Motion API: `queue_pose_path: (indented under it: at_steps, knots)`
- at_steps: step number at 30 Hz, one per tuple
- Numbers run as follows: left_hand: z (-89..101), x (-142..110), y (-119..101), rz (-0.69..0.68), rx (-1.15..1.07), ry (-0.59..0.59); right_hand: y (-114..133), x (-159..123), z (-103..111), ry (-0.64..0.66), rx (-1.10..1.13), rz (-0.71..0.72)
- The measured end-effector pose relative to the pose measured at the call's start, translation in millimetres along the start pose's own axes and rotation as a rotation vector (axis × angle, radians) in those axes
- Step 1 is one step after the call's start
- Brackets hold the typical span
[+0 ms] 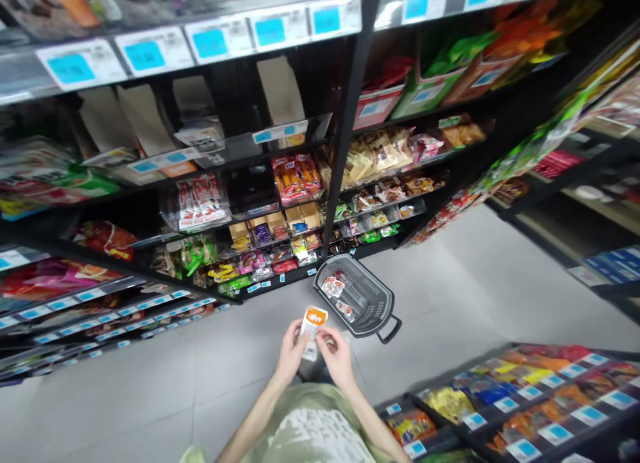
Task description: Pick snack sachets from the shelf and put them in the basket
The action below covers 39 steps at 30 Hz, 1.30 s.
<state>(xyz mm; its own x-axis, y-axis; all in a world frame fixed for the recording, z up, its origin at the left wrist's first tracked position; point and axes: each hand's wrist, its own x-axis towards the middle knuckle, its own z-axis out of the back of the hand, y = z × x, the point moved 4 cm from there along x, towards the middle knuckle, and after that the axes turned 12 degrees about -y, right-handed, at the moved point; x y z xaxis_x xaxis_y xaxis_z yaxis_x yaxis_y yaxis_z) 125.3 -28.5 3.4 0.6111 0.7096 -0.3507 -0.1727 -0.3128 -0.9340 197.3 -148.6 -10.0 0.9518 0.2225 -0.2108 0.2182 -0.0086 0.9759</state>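
Note:
A small snack packet (315, 318), orange at the top and pale below, is held upright in front of my body. My left hand (291, 346) grips its left edge, thumb across the front. On the other side, the fingers of my right hand (334, 351) pinch its right edge. Beyond my hands, a dark grey shopping basket (373, 286) rests on the floor with its handle (390, 330) towards the lower right. Inside the basket lie several small packets (334, 286) with white and red-orange printing.
Tall black shelves with snack bags (200, 200) and blue-and-white price tags (270, 30) rise ahead and to the left. A low display of bagged snacks (450, 404) stands close on my right. Grey tiled floor (240, 356) runs between them, and more shelving (575, 213) lines the right.

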Motion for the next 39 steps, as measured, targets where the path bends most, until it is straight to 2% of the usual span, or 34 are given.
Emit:
queue_pose_path:
  at_steps: [2,4,9,13,24,30,33,36,39]
  knots:
    - [-26.8,8,-3,0.085,-0.091,-0.031,6,19,17,-0.095,0.037,-0.02]
    - [-54.0,13,-8,0.12,-0.142,-0.055,12,38,33,-0.137,0.075,-0.059]
    - [-114.6,15,-15,0.08,-0.165,-0.056,27,75,71,-0.116,0.11,-0.09]
    - [-145.7,13,-10,0.042,-0.145,-0.062,35,92,93,-0.136,0.125,-0.053]
    - [-190.7,11,-12,0.017,-0.09,0.06,47,109,125,-0.248,0.184,-0.037]
    - [-208.4,15,-1,0.023,-0.05,0.113,48,112,141,-0.314,0.144,-0.054]
    - [-215.4,23,4,-0.055,0.038,0.119,49,114,146,-0.368,0.135,-0.034]
    - [-221.5,34,-1,-0.197,0.187,0.126,51,118,149,-0.436,0.072,0.034]
    - [-230.5,43,-12,-0.271,0.289,0.259,57,129,147,-0.433,-0.04,0.159]
